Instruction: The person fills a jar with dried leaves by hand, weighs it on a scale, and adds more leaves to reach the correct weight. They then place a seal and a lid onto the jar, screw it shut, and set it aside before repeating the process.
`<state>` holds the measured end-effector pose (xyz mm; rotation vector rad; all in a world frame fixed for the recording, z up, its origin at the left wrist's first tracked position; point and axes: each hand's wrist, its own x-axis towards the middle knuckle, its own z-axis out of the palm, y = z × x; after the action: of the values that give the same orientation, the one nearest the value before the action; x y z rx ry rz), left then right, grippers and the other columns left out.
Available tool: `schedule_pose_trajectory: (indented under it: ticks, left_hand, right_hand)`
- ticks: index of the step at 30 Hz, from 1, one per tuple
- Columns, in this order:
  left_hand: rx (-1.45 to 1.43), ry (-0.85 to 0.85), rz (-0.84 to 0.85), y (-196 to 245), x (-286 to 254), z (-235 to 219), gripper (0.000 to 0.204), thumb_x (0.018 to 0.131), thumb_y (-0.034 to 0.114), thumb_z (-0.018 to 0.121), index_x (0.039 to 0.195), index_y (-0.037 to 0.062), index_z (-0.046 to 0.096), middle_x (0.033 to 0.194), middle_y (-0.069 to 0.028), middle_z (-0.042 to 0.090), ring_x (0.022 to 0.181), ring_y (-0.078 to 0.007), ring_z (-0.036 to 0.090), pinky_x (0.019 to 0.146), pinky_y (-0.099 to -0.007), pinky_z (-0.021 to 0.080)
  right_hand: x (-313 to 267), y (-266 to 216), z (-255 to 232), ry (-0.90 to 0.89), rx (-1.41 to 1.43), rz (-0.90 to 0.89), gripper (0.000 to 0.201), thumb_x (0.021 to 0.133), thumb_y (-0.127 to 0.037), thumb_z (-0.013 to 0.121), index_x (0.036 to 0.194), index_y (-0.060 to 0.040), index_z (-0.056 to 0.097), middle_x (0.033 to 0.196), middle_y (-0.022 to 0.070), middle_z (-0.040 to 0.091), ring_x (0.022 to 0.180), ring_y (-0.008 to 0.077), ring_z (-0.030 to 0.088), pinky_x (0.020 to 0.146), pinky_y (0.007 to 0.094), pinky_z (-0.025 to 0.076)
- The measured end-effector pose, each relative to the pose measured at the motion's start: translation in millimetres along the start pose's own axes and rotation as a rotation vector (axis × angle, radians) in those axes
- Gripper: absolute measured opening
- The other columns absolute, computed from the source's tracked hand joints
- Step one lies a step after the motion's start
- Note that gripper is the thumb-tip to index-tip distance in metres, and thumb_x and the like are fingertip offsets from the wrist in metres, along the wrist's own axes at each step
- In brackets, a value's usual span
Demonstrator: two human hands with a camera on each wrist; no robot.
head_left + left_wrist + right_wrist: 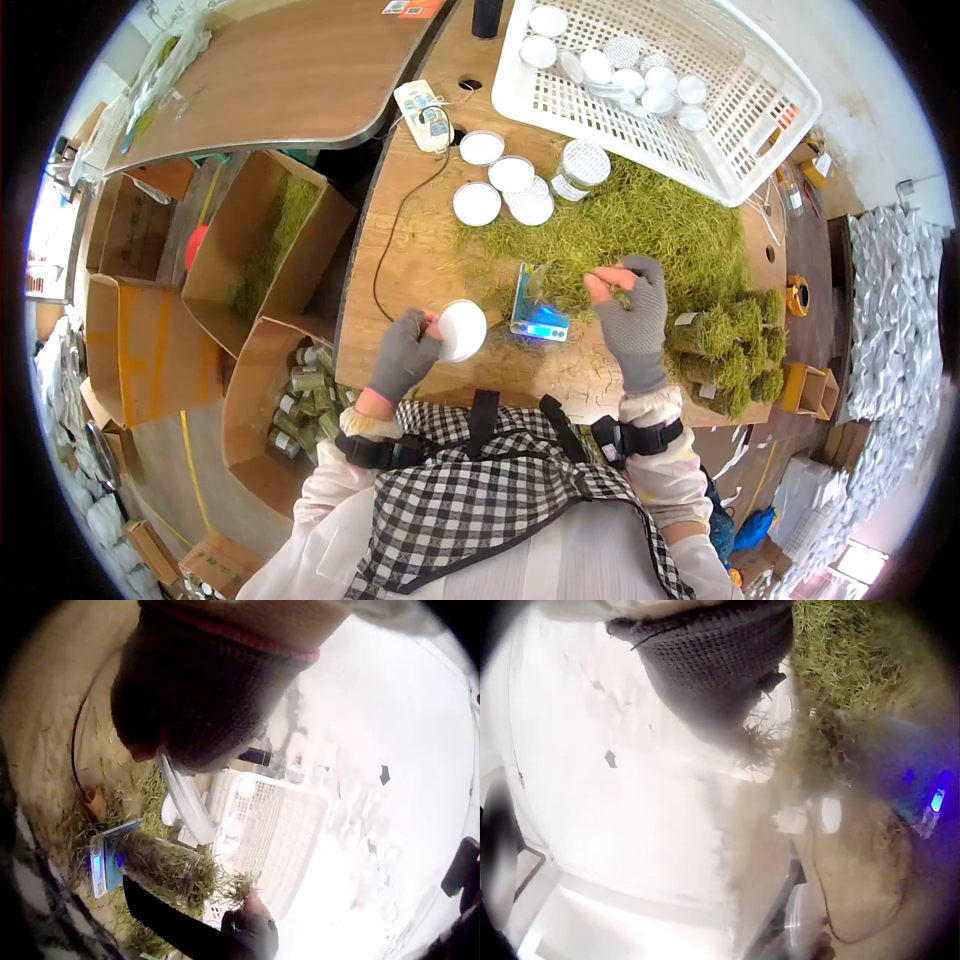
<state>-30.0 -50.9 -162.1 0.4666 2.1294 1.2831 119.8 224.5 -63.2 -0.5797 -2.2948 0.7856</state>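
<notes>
My left hand (408, 352), in a grey fingertip-less glove, pinches a round white lid (463, 331) by its edge, left of the small digital scale (541, 329). A clear jar packed with dried green herb (161, 862) stands on the scale, whose display glows blue. To the right of the scale, my right hand (634, 310), gloved the same way, has thumb and fingers drawn together. Between those fingertips a small tuft of herb (759, 746) shows in the right wrist view. Loose herb (660, 220) lies heaped just beyond this hand.
Several round white lids (477, 204) lie at the back left of the table, near a stack of lids (585, 163). A white plastic basket (745, 185) holds more. Filled jars (712, 345) stand at the right. Cardboard boxes (160, 350) sit left; a cable (402, 215) crosses the tabletop.
</notes>
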Motion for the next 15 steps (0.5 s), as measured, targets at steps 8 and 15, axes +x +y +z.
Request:
schedule_pose_trajectory:
  ticks: [8, 15]
  left_hand:
    - [0.058, 0.031, 0.134, 1, 13, 3, 0.024, 0.093, 0.018, 0.063, 0.104, -0.0038, 0.064, 0.083, -0.0138, 0.07, 0.069, -0.0185, 0.066, 0.062, -0.0344, 0.052]
    - [-0.309, -0.155, -0.042, 125, 18, -2, 0.024, 0.096, 0.02, 0.06, 0.108, -0.0005, 0.066, 0.087, -0.0055, 0.065, 0.069, -0.0107, 0.061, 0.059, -0.0241, 0.05]
  right_hand:
    - [3, 9, -42, 0.19, 0.364, 0.35, 0.009, 0.09, -0.008, 0.078, 0.097, -0.0044, 0.076, 0.097, 0.0047, 0.061, 0.093, 0.016, 0.059, 0.083, 0.0298, 0.049]
    - [-4, 7, -38, -0.117, 0.249, 0.254, 0.102, 0.077, -0.027, 0.091, 0.159, -0.0138, 0.031, 0.15, 0.0155, 0.04, 0.131, 0.0285, 0.051, 0.106, 0.0439, 0.048]
